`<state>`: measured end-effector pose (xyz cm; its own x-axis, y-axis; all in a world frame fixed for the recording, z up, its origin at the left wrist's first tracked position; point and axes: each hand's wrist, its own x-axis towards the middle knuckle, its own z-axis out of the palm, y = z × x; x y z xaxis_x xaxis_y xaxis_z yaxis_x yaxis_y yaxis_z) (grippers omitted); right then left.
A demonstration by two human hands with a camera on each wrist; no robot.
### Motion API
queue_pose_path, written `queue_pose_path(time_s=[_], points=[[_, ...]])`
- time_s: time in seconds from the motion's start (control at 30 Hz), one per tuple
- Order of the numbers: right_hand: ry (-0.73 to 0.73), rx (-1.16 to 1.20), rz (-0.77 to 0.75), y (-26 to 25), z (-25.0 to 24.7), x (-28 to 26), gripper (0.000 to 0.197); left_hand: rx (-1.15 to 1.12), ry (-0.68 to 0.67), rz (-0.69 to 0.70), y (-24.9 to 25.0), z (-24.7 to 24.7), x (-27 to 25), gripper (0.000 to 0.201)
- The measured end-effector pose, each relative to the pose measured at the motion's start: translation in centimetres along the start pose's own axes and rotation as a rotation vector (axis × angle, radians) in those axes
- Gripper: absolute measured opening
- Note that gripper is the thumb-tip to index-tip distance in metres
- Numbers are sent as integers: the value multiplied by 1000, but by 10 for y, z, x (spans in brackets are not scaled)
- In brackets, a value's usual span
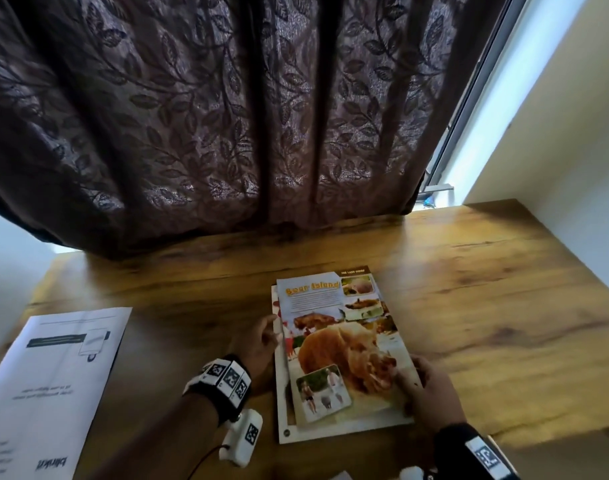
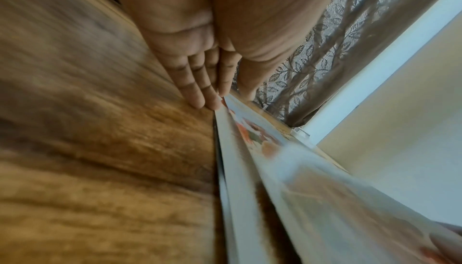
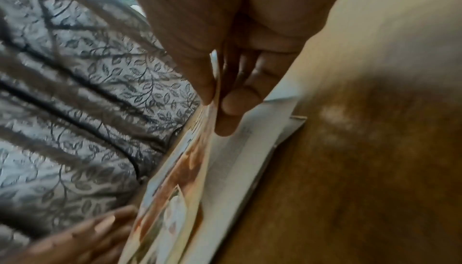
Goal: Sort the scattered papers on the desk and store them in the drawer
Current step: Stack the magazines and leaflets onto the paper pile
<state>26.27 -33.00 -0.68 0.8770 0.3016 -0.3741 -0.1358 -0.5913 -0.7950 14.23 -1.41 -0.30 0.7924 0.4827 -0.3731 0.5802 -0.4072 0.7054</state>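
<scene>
Wooden desk (image 1: 469, 289) in front of a dark leaf-patterned curtain (image 1: 227, 116). Papers only partly gathered.

Stack of colour pages (image 1: 334, 344) lies near the middle of the desk, toward the front edge. Top sheet shows a large brown animal and an orange heading; at least two more sheets sit under it, edges not lined up, a wider white-bordered one sticking out at the left and near sides.

Left hand (image 1: 258, 344): fingers straight and together, tips against the left edge of the stack, holding nothing. Left wrist view shows the fingertips (image 2: 202, 102) meeting the paper edge where it lies on the wood.

Right hand (image 1: 424, 389): at the near right corner of the stack, thumb on top and fingers curled beneath, pinching the upper sheets. Right wrist view shows that corner raised a little off the lower white sheet, with one finger (image 3: 232, 106) tucked between the layers.

A separate white printed sheet (image 1: 50, 375) with a line drawing lies flat at the left end of the desk, well apart from the stack, untouched.

Judgement: early to middle of the job. Some pages are piled; squaring them looks like the step in hand. Left to do: bring the white sheet over, tidy the pile, put everything in the drawer. No drawer shows in any view, so whether it is open cannot be told
</scene>
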Motion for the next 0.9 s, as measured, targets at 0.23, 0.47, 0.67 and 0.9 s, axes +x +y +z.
queue_pose_path(time_s=[0.23, 0.47, 0.67, 0.9], points=[[21, -225, -121, -5, -5, -7, 65, 34, -62, 25, -3, 4, 0, 84], [-16, -352, -176, -17, -1, -17, 51, 51, -67, -3, -9, 8, 2, 94], [21, -407, -150, -17, -1, -16, 42, 92, -82, 21, -7, 6, 1, 91], [65, -466, -212, -14, 2, -16, 36, 139, -130, 36, -10, 8, 2, 106]])
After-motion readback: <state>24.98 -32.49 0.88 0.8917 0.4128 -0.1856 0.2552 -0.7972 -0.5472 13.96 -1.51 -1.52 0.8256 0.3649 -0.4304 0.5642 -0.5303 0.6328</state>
